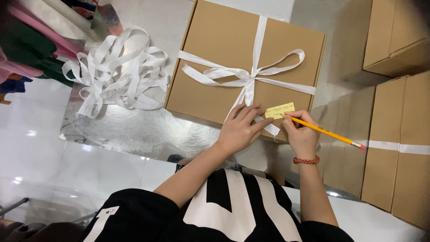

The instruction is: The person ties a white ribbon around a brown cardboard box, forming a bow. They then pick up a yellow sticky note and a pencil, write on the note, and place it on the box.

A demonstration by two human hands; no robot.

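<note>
A flat brown cardboard box (pixel 224 49) lies on a shiny metal table (pixel 134 130), tied with a white ribbon bow (pixel 246 76). A small yellow paper note (pixel 280 110) sits on the box's near edge. My left hand (pixel 239 130) rests flat on the box, fingertips pressing beside the note. My right hand (pixel 301 134) grips a yellow pencil (pixel 327 132) with a pink eraser, its tip on the note. A red bracelet circles my right wrist.
A loose heap of white ribbon (pixel 116 74) lies left of the box. Folded pink and green fabrics (pixel 31 49) sit at the far left. Several stacked cardboard boxes (pixel 398 134) stand at the right, one with a white ribbon band.
</note>
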